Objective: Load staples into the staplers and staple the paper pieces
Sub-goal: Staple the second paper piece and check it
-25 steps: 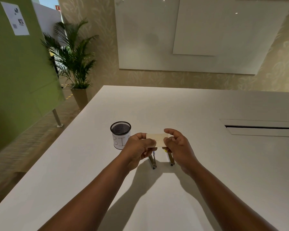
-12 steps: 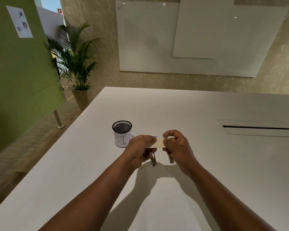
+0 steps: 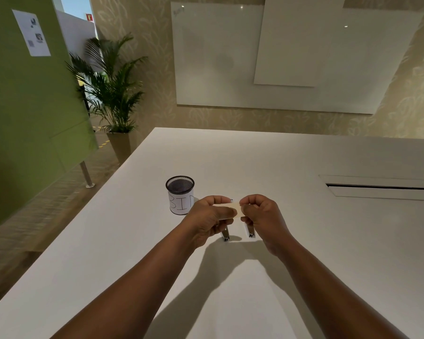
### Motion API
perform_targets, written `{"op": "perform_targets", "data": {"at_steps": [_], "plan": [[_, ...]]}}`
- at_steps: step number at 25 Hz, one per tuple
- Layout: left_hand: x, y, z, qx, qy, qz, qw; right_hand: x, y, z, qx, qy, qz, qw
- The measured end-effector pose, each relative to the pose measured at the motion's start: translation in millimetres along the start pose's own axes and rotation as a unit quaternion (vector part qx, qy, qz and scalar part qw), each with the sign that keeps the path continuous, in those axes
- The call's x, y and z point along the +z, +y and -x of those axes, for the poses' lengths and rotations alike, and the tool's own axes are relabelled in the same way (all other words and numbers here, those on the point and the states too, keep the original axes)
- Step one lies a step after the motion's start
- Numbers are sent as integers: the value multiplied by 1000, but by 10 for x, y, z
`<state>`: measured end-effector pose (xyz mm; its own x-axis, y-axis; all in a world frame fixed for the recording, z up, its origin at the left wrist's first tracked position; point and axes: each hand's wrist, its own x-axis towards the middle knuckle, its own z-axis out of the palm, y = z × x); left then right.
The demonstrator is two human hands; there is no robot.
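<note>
Both bare forearms reach forward from the bottom corners of the view and draw together toward the middle, so the hands meet close side by side above the table. The left hand (image 3: 207, 217) is curled, its thumb laid flat across the top and pinching down against the bent fingers beneath. The right hand (image 3: 261, 214) is bunched into a loose fist, thumb and forefinger tips pinched together at its inner side, facing the left.
</note>
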<state>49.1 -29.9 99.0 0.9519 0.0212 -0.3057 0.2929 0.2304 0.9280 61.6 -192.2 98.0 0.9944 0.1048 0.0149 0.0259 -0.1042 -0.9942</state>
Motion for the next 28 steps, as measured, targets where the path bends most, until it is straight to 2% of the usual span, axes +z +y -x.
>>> {"op": "perform_targets", "data": {"at_steps": [8,16,20,24,28], "plan": [[43,5,5,-19,62,12,998,5,-26,28,-11,-35,24,999],[-2,7,35,-27,7,23,999,1,8,32,-11,-6,11,1000],[22,15,41,-20,28,31,999,10,17,34,-9,-8,5,1000],[72,9,43,-48,70,45,995,24,6,42,-11,-14,7,1000],[59,3,43,-80,62,82,992,33,9,47,-7,-3,-4,1000]]}}
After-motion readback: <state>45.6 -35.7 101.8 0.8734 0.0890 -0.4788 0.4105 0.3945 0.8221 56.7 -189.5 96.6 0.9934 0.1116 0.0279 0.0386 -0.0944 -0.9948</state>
